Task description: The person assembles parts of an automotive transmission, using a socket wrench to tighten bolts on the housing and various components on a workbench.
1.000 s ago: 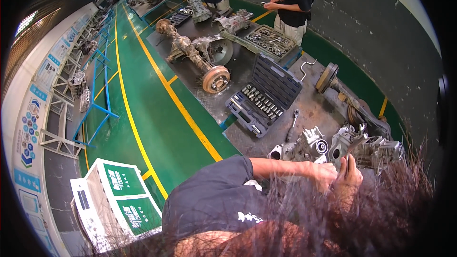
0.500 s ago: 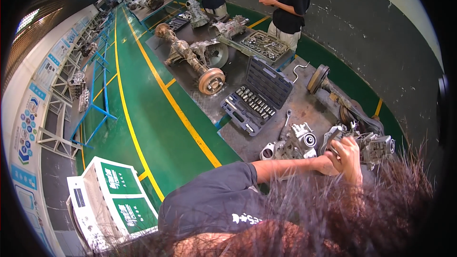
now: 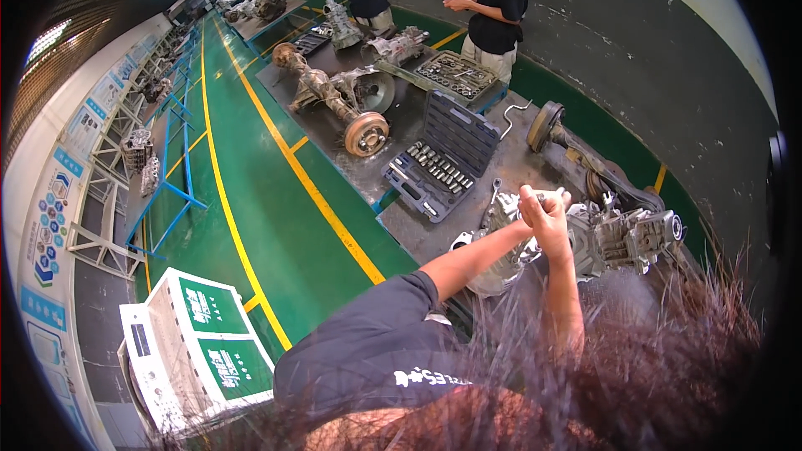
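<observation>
My right hand (image 3: 548, 224) is raised over the workbench with its fingers curled closed. Pressed against it, and partly behind it, my left hand (image 3: 528, 222) also looks closed. A small dark bit shows between the fingers at the top, too little to name. Under my hands lies a pale metal housing (image 3: 493, 277), which my forearms partly cover. Just to its right sits a grey cast gearbox (image 3: 628, 239) with a round opening at its end. A ratchet wrench (image 3: 494, 193) lies on the bench beyond the housing.
An open socket set case (image 3: 464, 138) stands ahead on the bench (image 3: 401, 225). Farther off are a rusty axle (image 3: 334, 104), a tool tray (image 3: 458, 75) and a bent metal rod (image 3: 511, 117). Two people (image 3: 499, 0) stand beyond. A white cabinet (image 3: 188, 351) is at lower left.
Both my hands have moved together up and to the left, off the gearbox and over the housing. The view has shifted slightly.
</observation>
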Demonstrator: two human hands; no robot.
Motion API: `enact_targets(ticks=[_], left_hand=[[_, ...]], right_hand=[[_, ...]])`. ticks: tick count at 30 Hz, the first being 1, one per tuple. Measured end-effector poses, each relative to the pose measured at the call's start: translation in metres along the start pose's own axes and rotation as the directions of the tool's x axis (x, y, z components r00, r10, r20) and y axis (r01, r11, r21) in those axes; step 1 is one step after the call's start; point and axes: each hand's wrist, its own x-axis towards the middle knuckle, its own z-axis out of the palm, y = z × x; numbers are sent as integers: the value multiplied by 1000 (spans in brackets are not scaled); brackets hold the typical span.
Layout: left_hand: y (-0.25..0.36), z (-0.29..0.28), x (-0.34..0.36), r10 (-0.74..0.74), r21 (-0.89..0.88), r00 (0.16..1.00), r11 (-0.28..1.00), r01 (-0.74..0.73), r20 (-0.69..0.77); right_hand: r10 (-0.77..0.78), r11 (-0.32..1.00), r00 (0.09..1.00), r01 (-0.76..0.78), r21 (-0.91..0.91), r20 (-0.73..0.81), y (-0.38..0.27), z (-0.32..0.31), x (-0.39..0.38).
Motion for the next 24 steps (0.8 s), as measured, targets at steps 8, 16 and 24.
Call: enact_targets(ticks=[8, 16, 24], left_hand=[[97, -83, -4, -528, -556, 849, 712, 429, -22], [102, -142, -56, -441, -745, 888, 635, 203, -133], [121, -152, -112, 6, -444, 985, 892, -84, -173]], right_hand=[[-27, 976, 1000, 23, 216, 15, -9, -70, -37], [-5, 963, 988, -37, 267, 152, 0, -68, -9], [1, 936, 993, -43, 349, 119, 0, -69, -4]])
